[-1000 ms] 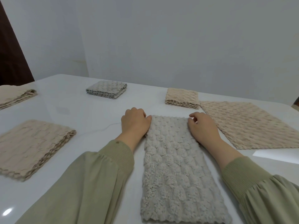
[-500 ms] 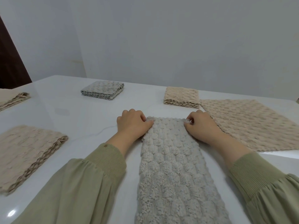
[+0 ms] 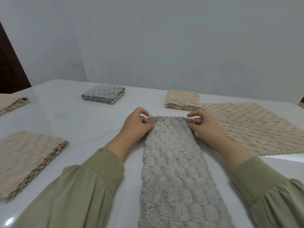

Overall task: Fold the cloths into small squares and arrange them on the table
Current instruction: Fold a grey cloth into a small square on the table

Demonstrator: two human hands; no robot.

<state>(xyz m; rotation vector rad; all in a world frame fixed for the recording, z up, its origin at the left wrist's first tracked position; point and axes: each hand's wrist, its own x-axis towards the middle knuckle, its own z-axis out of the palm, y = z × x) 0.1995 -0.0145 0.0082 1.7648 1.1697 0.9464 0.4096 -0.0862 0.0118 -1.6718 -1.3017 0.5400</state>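
Observation:
A grey fluffy cloth (image 3: 174, 170), folded into a long strip, lies on the white table (image 3: 92, 129) and runs from the near edge away from me. My left hand (image 3: 136, 125) pinches its far left corner. My right hand (image 3: 204, 125) pinches the far right corner. The far edge is lifted slightly off the table between both hands. A small grey folded square (image 3: 103, 94) sits at the back, left of centre. A small beige folded square (image 3: 182, 100) sits at the back, right of centre.
A flat beige cloth (image 3: 251, 127) is spread out at the right, close to my right hand. A half-folded beige cloth (image 3: 28, 157) lies at the left. Another folded beige cloth (image 3: 11, 102) sits at the far left edge. A grey wall stands behind the table.
Both hands went from resting at the strip's far corners to pinching them, and the far edge has come up off the table. The view has shifted slightly.

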